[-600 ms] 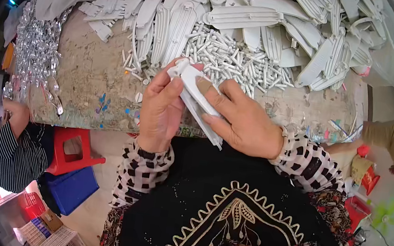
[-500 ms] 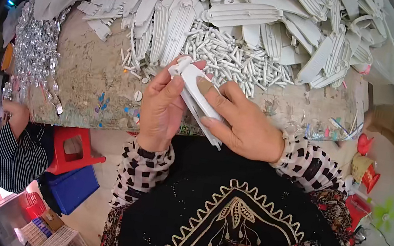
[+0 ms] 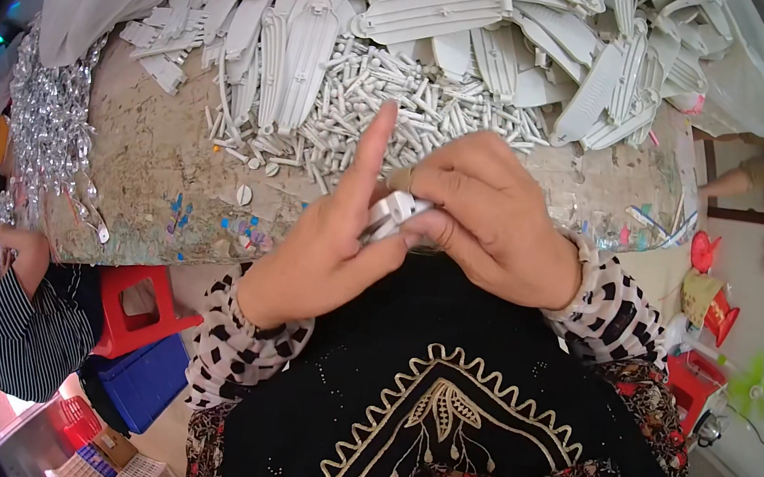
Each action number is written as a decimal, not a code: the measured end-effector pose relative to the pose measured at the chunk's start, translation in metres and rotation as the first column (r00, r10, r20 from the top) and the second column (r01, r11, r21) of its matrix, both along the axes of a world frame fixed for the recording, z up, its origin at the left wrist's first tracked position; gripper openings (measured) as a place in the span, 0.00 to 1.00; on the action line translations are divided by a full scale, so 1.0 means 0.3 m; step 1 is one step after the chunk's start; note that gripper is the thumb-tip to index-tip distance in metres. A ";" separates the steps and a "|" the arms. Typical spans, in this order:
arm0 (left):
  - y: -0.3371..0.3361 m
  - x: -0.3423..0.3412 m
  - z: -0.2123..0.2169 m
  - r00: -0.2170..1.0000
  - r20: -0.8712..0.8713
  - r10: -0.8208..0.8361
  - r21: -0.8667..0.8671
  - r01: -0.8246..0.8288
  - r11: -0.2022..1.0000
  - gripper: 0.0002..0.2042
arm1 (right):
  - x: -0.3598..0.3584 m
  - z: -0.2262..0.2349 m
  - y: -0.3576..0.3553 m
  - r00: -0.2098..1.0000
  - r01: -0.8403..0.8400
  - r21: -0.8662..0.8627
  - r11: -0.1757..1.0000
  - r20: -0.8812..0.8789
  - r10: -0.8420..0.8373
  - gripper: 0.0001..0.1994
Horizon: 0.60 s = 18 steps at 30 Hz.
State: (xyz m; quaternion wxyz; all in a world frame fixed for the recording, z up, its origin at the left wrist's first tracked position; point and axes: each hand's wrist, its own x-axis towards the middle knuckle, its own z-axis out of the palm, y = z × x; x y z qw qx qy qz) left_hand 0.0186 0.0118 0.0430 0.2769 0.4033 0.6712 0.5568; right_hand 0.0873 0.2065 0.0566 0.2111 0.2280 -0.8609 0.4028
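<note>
Both my hands meet at the near edge of the worn tabletop, closed around one small white plastic part. My left hand cups it from below, index finger pointing straight up. My right hand covers it from the right, fingertips pinching its end. Most of the part is hidden between my fingers. Just beyond lies a heap of small white plastic pins.
Long white ribbed plastic shells are piled across the far side of the table. Shiny metal clips hang at the left edge. A person in a striped top sits lower left beside a red stool.
The long white shell I held upright between my hands is gone from view; both hands have come close together around a small white part, and my left index finger now points up.
</note>
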 end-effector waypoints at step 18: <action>-0.024 0.071 -0.110 0.996 -0.083 -0.035 -0.319 0.007 0.948 0.14 | 0.153 -0.160 0.090 0.766 0.196 -0.448 0.872 0.625 0.149 0.10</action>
